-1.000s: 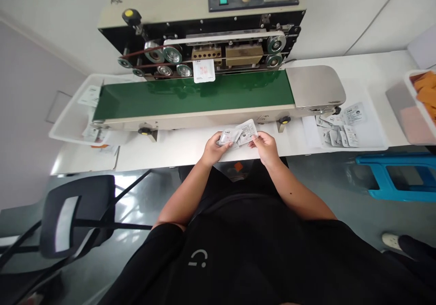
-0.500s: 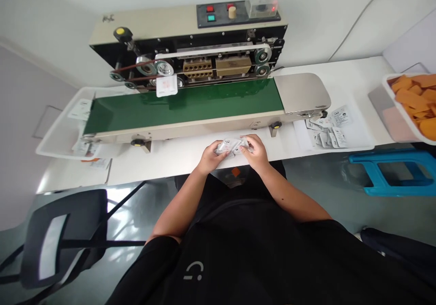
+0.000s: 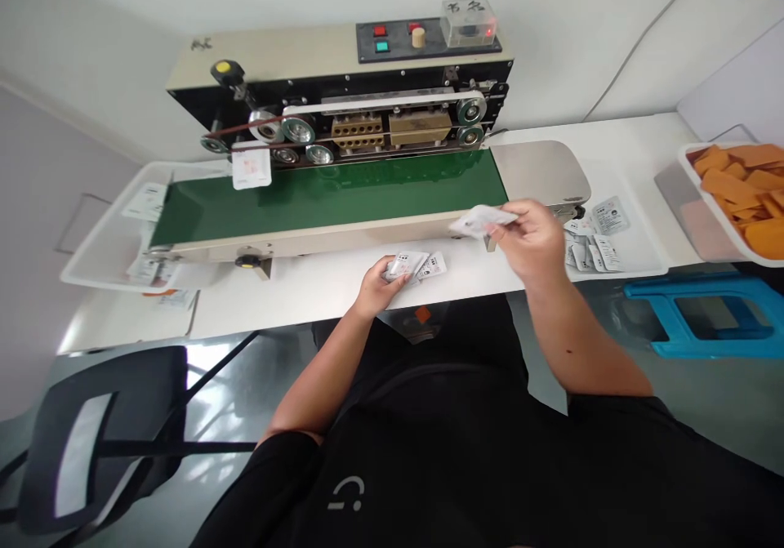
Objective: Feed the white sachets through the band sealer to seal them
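My left hand (image 3: 375, 288) is closed on several small white printed packets (image 3: 409, 265), fanned out low over the table by its front edge. My right hand (image 3: 532, 236) pinches one white packet (image 3: 481, 220), slightly blurred, in front of the right end of the green conveyor belt (image 3: 343, 193). Behind the belt stands a band sealing machine (image 3: 287, 62) with pulleys and brass blocks. Another white packet (image 3: 251, 166) hangs at the machine's left pulleys, its lower part over the belt.
A white tray of packets (image 3: 658, 264) lies right of the conveyor; another white bin (image 3: 91, 266) sits under its left end. Further right, a tub (image 3: 670, 197) holds orange pieces (image 3: 735, 184). A blue stool (image 3: 679, 319) and a black chair (image 3: 116, 425) stand on the floor.
My right hand has drawn away from my left, moving right and up with one packet. The packet at the sealing machine has travelled left. My left hand has stayed nearly still.
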{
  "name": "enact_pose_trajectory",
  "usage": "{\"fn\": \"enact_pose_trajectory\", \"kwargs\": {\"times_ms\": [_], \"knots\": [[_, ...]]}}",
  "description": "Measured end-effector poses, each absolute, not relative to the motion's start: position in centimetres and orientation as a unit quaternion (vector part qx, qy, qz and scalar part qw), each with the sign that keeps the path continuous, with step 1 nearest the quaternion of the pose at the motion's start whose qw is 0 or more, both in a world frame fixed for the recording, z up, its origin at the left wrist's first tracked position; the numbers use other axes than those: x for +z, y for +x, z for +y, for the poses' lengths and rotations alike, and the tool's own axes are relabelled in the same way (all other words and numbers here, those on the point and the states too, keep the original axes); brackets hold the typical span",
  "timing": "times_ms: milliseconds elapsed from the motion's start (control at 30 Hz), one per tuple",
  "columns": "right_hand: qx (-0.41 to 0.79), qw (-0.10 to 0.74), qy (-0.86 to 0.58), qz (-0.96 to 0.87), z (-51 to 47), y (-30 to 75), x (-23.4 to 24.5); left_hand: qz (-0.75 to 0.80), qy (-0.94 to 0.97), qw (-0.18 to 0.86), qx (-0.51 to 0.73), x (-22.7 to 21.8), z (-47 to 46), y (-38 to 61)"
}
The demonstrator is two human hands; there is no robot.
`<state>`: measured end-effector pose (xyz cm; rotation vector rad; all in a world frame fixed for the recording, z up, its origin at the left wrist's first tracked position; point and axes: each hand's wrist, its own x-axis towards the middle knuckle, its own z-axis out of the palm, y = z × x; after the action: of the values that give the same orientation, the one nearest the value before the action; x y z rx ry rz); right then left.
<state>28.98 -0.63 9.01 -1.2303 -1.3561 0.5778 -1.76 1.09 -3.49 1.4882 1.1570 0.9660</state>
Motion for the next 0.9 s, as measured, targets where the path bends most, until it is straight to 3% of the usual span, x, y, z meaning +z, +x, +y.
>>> {"fn": "enact_pose_trajectory", "kwargs": {"times_ms": [100,267,533,900], "knots": [[0.102,0.541,-0.533,-0.643,2.6,31.6,12.6,0.469,0.626,0.480,0.397,-3.7,1.3,-1.8],[-0.070,0.404,-0.588,-0.697,8.5,35.0,14.4,0.467,0.631,0.473,0.399,-3.5,1.2,-1.8],[-0.120,0.295,-0.592,-0.740,13.2,35.0,12.1,0.467,0.622,0.485,0.399,-3.6,1.0,-1.9],[-0.072,0.309,-0.533,-0.785,15.7,28.9,12.3,0.465,0.624,0.484,0.400,-3.7,1.1,-1.9]]}}
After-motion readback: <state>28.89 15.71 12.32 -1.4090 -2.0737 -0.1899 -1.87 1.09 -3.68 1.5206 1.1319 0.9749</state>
